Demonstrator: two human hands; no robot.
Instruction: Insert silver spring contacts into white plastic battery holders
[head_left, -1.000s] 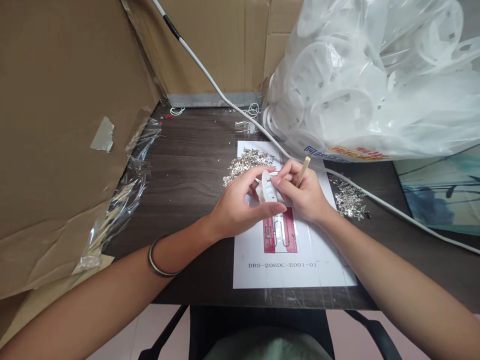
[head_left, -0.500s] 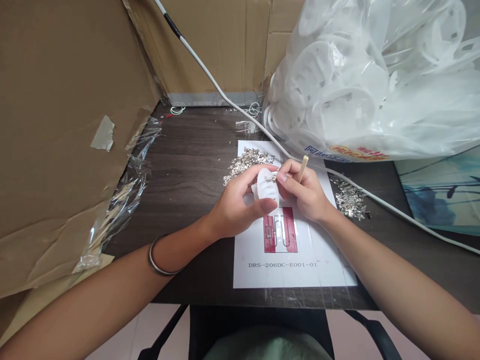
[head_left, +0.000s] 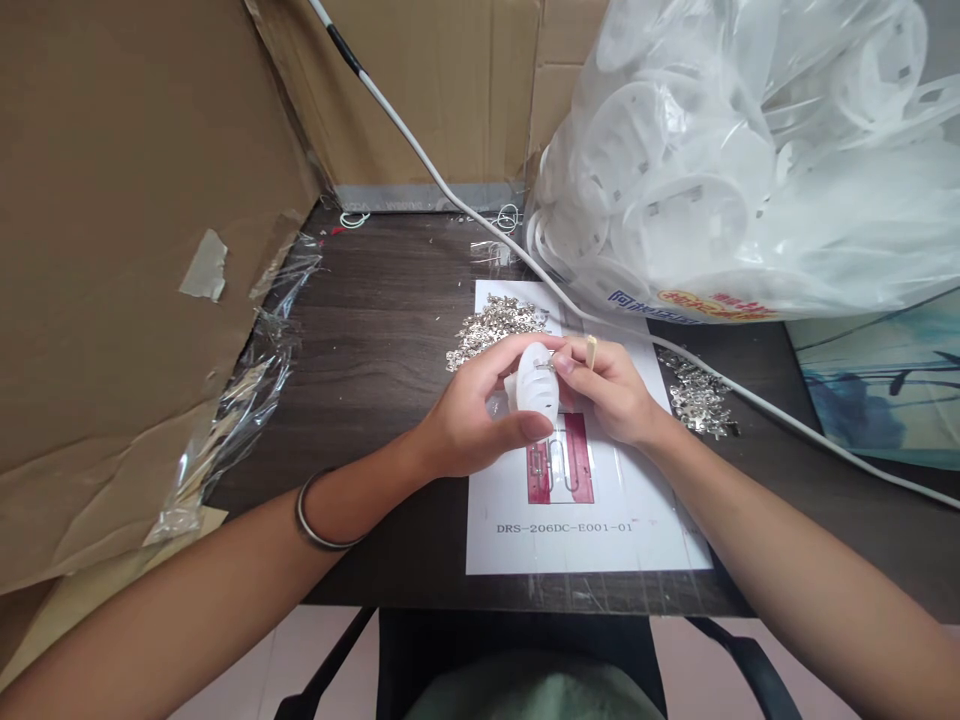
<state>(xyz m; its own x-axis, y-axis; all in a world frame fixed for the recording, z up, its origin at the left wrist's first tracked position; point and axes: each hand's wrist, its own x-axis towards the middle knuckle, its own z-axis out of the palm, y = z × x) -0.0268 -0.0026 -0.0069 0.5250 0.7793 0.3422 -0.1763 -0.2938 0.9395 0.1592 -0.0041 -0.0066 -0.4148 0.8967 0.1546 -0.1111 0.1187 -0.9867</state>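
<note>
White disc (head_left: 537, 392), mid-frame, held above the paper sheet (head_left: 510, 555) on the counter (head_left: 375, 320). Handling, my guess: light, thin plastic, fairly stiff, a bit slick; not very fragile, though fine details on the face might crack if forced. Best hold is by opposite edges of the rim, face left free. My left hand (head_left: 480, 415) has it like that: thumb at the lower edge, fingers curled round the upper. My right hand (head_left: 611, 390) has thumb and finger pinched together at the disc's right side, by a small metal piece (head_left: 546, 366); can't tell if I grip that or it sits in the disc. Pale wooden stick (head_left: 592, 352) pokes up from the same hand. Looks: milky white, round but tilted so it reads as a narrow oval, ridged or slotted face, white part behind mostly hidden.
</note>
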